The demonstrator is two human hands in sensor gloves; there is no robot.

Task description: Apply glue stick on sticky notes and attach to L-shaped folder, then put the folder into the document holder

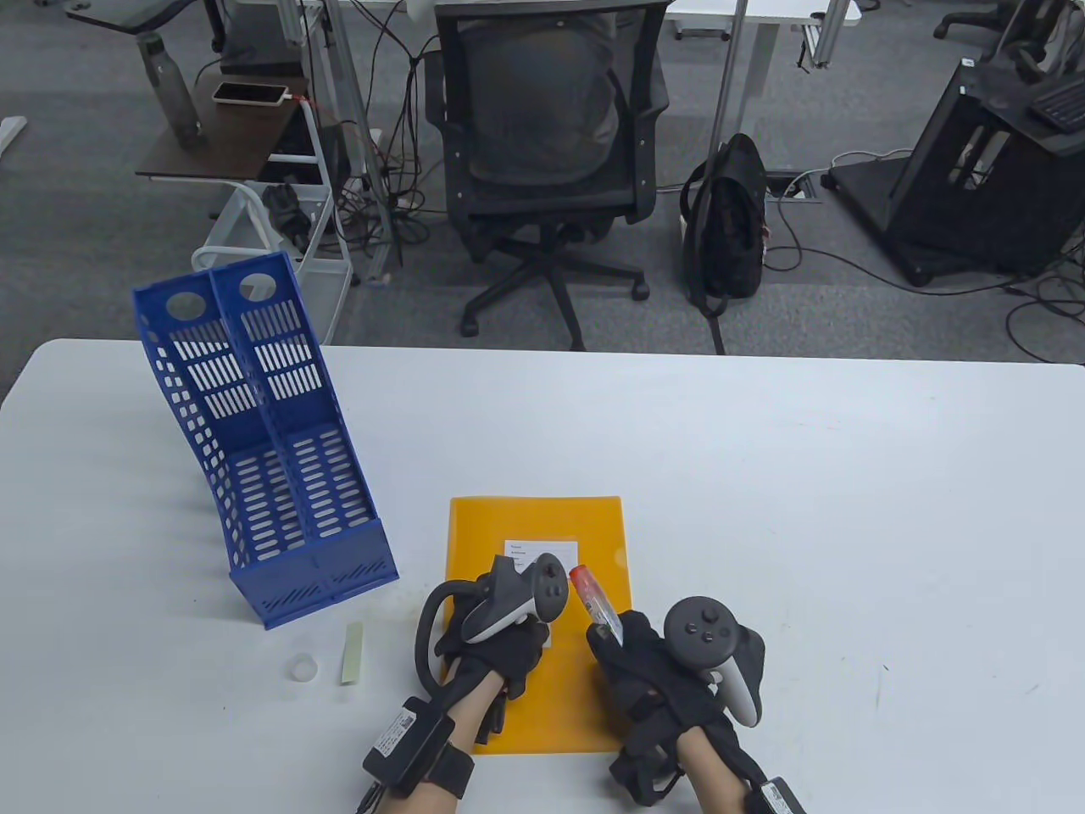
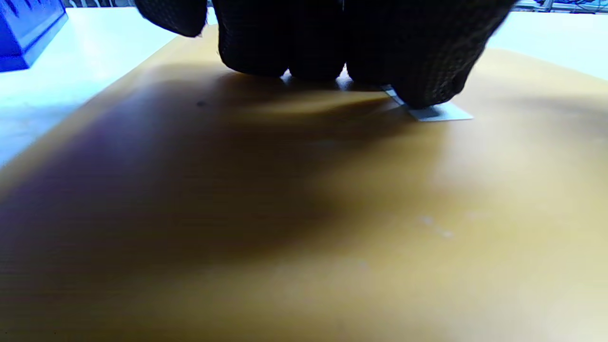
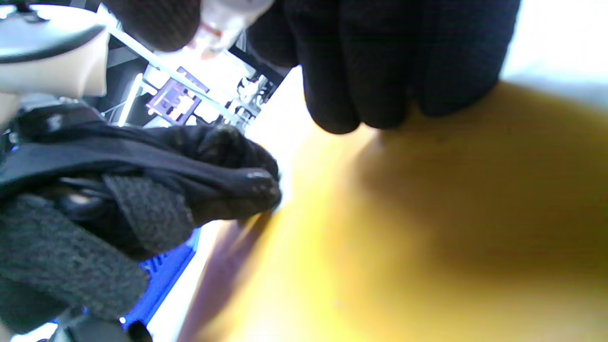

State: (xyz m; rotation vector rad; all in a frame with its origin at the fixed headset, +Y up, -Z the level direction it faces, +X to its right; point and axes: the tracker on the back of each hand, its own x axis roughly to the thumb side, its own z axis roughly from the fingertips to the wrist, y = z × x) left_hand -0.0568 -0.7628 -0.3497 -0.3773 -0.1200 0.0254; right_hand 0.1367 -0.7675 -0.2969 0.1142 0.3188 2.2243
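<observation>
An orange L-shaped folder [image 1: 585, 704] lies flat near the table's front edge. A white sticky note [image 1: 541, 552] with faint print lies on its upper half. My left hand [image 1: 527, 638] rests on the note; in the left wrist view its fingertips [image 2: 332, 47] press down on the note's edge [image 2: 439, 114]. To the right, my right hand [image 1: 625, 651] grips an uncapped glue stick [image 1: 592, 599], red end pointing up and away, just above the folder's right side. The blue document holder [image 1: 280, 475] stands at the left, empty.
A small clear cap [image 1: 303, 668] and a pale green paper strip [image 1: 353, 653] lie left of the folder. An office chair [image 1: 542, 153] and a black bag [image 1: 725, 225] stand on the floor beyond the table's far edge.
</observation>
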